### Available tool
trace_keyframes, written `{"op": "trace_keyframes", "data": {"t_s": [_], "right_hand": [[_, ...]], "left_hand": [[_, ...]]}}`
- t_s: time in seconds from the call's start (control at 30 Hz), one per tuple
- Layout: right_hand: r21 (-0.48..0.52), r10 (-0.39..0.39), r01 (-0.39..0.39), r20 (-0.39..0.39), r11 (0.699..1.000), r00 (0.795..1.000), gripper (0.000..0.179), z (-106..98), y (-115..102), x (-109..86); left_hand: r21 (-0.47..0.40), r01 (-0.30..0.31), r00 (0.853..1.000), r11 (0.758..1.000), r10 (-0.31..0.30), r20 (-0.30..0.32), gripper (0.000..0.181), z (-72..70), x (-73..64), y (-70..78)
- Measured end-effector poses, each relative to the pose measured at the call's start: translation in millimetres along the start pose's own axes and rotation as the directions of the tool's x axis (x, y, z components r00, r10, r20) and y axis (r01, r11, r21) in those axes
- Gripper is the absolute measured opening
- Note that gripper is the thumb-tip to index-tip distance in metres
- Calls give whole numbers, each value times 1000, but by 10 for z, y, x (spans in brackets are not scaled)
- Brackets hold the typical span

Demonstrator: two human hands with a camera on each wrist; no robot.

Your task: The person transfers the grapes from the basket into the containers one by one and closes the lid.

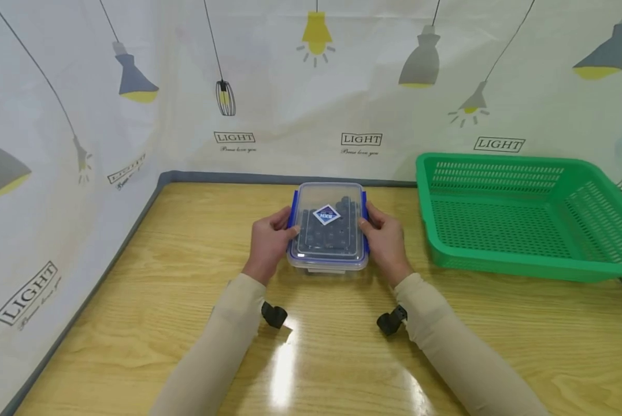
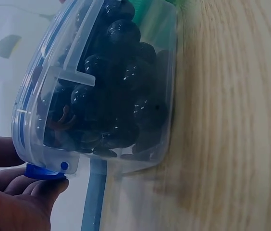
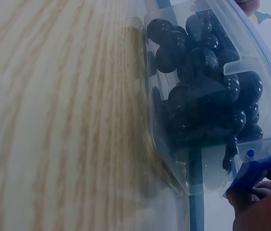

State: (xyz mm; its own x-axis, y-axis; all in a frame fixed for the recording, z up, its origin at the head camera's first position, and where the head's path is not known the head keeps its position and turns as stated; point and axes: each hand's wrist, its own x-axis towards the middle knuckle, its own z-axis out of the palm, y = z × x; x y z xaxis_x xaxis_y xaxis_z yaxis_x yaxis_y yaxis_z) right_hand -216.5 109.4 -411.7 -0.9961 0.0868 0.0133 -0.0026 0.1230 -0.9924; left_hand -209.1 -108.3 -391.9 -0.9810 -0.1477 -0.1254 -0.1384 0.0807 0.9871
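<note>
A clear plastic food container (image 1: 328,245) with blue side latches and a white-and-blue label on its lid sits at the table's far middle. Dark round fruits, grape-like (image 2: 138,77), fill much of it; the right wrist view shows these glossy fruits (image 3: 205,62) through the wall. The left hand (image 1: 270,242) grips the container's left side, thumb at the lid's edge, fingers at the blue latch (image 2: 44,172). On the opposite side, the right hand (image 1: 389,240) holds it likewise, fingertips against the other latch (image 3: 253,175), which sticks outward. The lid is on.
A green perforated plastic basket (image 1: 498,263) stands on the right of the wooden table (image 1: 186,323). White sheeting (image 1: 290,104) printed with lamps rises behind and along the left. A dark strip (image 1: 228,177) runs along the table's back edge.
</note>
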Motion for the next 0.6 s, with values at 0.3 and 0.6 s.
{"op": "trace_keyframes", "data": {"t_s": [0.3, 0.6], "right_hand": [[-35, 31, -31, -10, 999, 999, 50, 15, -83, 4], [-81, 28, -28, 5, 996, 1000, 49, 9, -92, -4]], "left_hand": [[85, -29, 999, 996, 30, -14, 50, 65, -10, 98], [229, -87, 996, 970, 85, 20, 48, 66, -35, 63]]}}
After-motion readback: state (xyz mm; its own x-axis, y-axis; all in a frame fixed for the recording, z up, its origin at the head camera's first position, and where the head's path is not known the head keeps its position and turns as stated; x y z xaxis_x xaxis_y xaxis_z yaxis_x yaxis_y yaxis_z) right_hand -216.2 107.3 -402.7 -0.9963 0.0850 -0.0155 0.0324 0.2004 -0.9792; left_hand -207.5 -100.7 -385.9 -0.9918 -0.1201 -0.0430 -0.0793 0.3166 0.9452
